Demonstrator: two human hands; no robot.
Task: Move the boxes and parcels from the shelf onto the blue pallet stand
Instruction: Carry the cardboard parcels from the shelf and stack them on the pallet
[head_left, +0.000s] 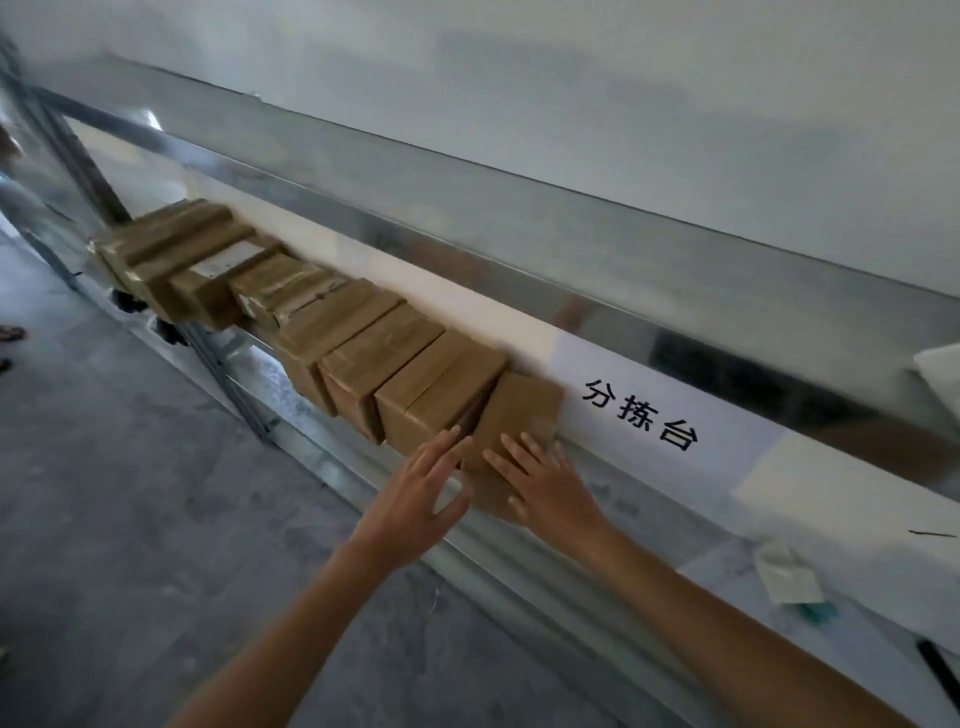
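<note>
A row of brown boxes (322, 317) still lines the shelf (649, 467). Both hands reach the nearest box (511, 415): the left hand (421, 493) and right hand (545, 483) lie flat-fingered against it, not yet gripping. The blue pallet stand is out of sight; most work seems left.

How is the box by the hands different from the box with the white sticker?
The nearest box is plain brown; the labelled box has a white sticker on top. The nearest box leans against its neighbour and both hands, left hand and right hand, touch it; the labelled box lies untouched, farther along. Both are brown cardboard.
</note>
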